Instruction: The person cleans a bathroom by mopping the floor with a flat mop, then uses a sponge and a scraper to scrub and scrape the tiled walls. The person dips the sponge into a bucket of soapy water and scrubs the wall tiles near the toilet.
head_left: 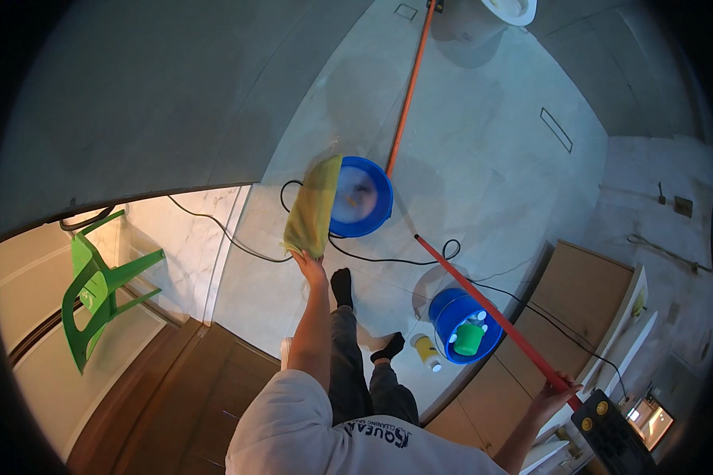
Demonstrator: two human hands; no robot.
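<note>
My left hand (pixel 312 267) is closed on the lower end of a yellow cloth (pixel 314 207), which is stretched out beside a blue bucket (pixel 387 198). Cloudy, foamy water fills that bucket, and the cloth overlaps its left rim in view. Out to the lower right, my right hand (pixel 556 393) grips a long red pole (pixel 495 311) near a flat black head (pixel 614 431). The pole's thin far end points toward the middle of the floor. Part of the pole crosses over a second blue bucket (pixel 445 303), which holds a green container (pixel 468 339) and several white-capped items.
An orange pole (pixel 408 103) runs from the foamy bucket toward the white toilet (pixel 483 16). A dark cable (pixel 388 260) winds across the tiled floor near my feet. Beside the second bucket is a yellow bottle (pixel 425 351). A green plastic chair (pixel 95 285) is left; a cabinet (pixel 586 293) stands right.
</note>
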